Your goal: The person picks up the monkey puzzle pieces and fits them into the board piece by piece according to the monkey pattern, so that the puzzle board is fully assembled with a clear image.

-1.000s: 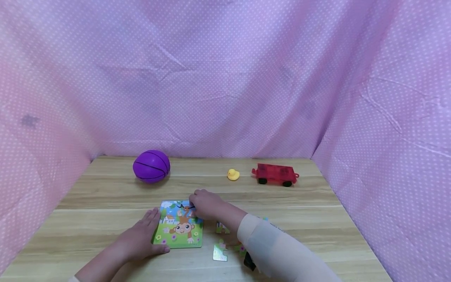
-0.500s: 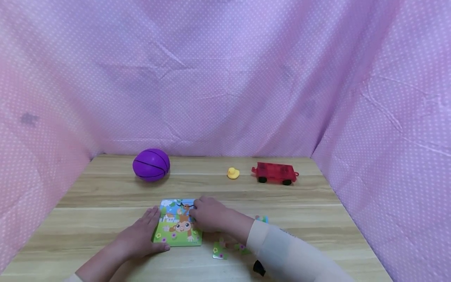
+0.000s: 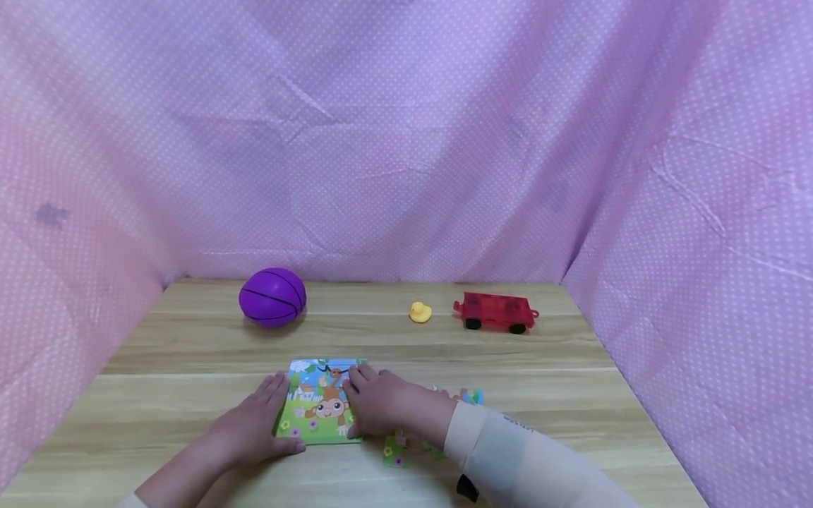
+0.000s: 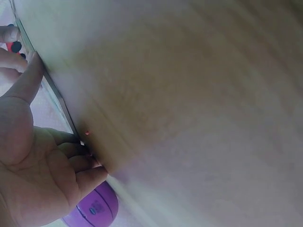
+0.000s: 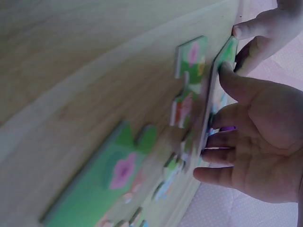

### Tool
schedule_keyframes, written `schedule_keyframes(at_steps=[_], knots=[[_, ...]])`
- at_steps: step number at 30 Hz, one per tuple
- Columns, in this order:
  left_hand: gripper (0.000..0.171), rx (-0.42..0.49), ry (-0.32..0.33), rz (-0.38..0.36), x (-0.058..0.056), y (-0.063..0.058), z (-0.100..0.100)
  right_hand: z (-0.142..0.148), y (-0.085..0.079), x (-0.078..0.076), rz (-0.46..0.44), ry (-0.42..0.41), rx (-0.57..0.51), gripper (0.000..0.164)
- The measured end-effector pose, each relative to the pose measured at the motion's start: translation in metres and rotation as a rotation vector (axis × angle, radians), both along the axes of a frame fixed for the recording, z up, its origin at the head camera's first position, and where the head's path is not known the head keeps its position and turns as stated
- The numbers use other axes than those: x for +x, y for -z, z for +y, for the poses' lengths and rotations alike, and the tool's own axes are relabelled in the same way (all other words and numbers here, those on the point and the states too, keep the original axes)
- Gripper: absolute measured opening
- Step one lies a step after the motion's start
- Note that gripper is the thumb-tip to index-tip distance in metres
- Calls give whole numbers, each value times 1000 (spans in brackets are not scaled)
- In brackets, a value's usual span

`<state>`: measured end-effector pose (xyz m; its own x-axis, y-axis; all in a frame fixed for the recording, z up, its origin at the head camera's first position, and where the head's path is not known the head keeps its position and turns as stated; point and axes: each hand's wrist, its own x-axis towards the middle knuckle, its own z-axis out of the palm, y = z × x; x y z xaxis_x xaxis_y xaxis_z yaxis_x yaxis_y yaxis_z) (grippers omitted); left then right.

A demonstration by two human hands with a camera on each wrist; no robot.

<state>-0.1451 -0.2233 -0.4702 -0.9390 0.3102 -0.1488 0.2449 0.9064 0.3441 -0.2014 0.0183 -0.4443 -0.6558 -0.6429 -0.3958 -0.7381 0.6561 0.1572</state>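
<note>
A square jigsaw puzzle (image 3: 314, 415) with a monkey picture lies flat on the wooden table (image 3: 190, 353). Along its left edge rests my left hand (image 3: 249, 429), fingers extended and thumb at the near left corner. My right hand (image 3: 380, 399) lies over the right side, its fingertips on the picture and its thumb near the lower right corner. In the right wrist view, the fingers of the right hand (image 5: 258, 132) are spread and fairly straight against the puzzle's edge. Part of the picture's right side is hidden under this hand.
Loose puzzle pieces lie right of the puzzle, among them a green flowered piece (image 3: 395, 453) and a blue one (image 3: 473, 396), partly behind the right forearm. Farther back are a purple ball (image 3: 273, 298), a yellow rubber duck (image 3: 420, 312) and a red toy wagon (image 3: 495, 312). Pink dotted cloth (image 3: 406, 141) surrounds the table.
My right hand has come from the puzzle's upper right corner down along its right side, and its fingers have spread out flatter. The left hand stays in place.
</note>
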Motion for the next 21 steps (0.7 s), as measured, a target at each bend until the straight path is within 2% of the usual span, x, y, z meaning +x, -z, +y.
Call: schedule_keyframes(at_steps=[4, 8, 17, 21], knots=[[119, 3, -6, -17, 0, -2, 0, 2, -5, -3, -27, -3, -39, 87], [119, 6, -3, -12, 0, 0, 0, 3, -4, -7, 35, -63, -69, 82], [120, -4, 17, 10, 0, 0, 0, -7, 5, -4, 114, -96, -23, 88], [119, -9, 19, 2, 0, -1, 1, -7, 6, -4, 121, -117, -24, 89]])
